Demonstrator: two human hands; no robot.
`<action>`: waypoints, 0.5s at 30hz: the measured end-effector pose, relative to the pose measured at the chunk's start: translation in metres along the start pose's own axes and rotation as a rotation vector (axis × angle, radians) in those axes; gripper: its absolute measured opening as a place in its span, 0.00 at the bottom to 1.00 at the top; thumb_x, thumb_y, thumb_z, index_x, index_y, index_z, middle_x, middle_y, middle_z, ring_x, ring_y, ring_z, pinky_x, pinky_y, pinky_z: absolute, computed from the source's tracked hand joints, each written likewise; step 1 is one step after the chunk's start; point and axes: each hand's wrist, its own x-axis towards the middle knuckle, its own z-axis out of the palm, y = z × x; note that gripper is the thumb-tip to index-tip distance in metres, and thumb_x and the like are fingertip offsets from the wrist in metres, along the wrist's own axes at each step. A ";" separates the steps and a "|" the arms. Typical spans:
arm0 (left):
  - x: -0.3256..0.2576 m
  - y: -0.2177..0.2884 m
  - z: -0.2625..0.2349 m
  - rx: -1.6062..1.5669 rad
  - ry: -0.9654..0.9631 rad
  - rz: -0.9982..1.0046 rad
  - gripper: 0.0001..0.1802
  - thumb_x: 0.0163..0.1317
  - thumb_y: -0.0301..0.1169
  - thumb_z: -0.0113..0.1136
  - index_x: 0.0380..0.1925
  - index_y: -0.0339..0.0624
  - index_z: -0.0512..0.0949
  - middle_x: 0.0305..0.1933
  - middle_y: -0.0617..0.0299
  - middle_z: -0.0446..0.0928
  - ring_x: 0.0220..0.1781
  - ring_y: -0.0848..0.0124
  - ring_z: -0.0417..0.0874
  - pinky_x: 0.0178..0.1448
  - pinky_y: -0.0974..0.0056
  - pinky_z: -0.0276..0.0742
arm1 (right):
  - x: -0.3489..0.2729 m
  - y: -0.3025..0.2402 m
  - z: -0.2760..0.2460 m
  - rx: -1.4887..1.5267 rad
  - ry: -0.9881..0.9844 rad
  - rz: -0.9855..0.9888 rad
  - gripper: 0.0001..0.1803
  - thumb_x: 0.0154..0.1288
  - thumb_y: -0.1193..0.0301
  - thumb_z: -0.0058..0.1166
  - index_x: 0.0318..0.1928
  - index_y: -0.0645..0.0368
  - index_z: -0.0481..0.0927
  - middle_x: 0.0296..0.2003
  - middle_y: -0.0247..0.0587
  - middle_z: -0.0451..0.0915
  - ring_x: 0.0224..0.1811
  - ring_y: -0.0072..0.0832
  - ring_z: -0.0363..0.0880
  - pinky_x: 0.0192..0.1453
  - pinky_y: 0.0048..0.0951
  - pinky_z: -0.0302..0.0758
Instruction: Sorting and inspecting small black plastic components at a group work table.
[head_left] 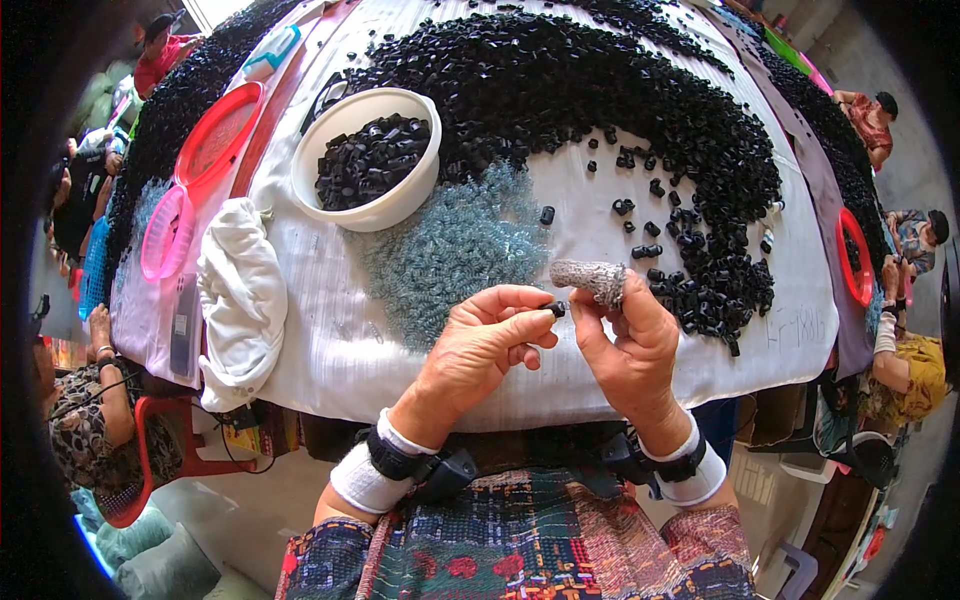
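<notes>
My left hand (485, 340) pinches a small black plastic piece (555, 308) between thumb and forefinger. My right hand (630, 345) touches the same piece from the right; its index finger wears a grey knitted finger cover (590, 278). Both hands hover over the near edge of a white cloth-covered table (330, 350). Just beyond them lies a patch of tiny clear bluish parts (450, 245). A wide arc of small black parts (600, 90) curves across the table, with loose ones (650, 225) near my right hand.
A white bowl (365, 155) filled with black parts stands at the left. A folded white cloth (240, 290) lies beside it. Pink and red trays (205, 150) sit further left, another red tray (855, 255) at right. Other people sit around the table.
</notes>
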 end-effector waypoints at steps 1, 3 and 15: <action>0.000 0.000 0.000 0.000 0.002 0.001 0.11 0.59 0.25 0.61 0.43 0.37 0.77 0.38 0.58 0.81 0.38 0.70 0.84 0.33 0.71 0.78 | 0.002 0.001 0.004 0.016 0.040 -0.038 0.11 0.54 0.86 0.55 0.40 0.67 0.76 0.31 0.39 0.76 0.32 0.23 0.75 0.37 0.22 0.73; -0.001 0.000 0.001 0.030 0.029 0.019 0.11 0.59 0.25 0.61 0.43 0.37 0.77 0.38 0.58 0.81 0.38 0.70 0.84 0.33 0.71 0.78 | 0.003 0.002 0.007 0.033 0.078 -0.075 0.09 0.52 0.85 0.56 0.35 0.66 0.76 0.25 0.41 0.74 0.23 0.26 0.73 0.28 0.25 0.70; -0.003 0.003 0.009 0.397 0.123 0.163 0.11 0.56 0.25 0.65 0.40 0.34 0.79 0.34 0.57 0.82 0.36 0.72 0.83 0.34 0.70 0.79 | 0.006 -0.004 -0.001 -0.215 -0.068 -0.180 0.15 0.46 0.86 0.57 0.38 0.66 0.77 0.30 0.45 0.76 0.29 0.38 0.76 0.32 0.33 0.74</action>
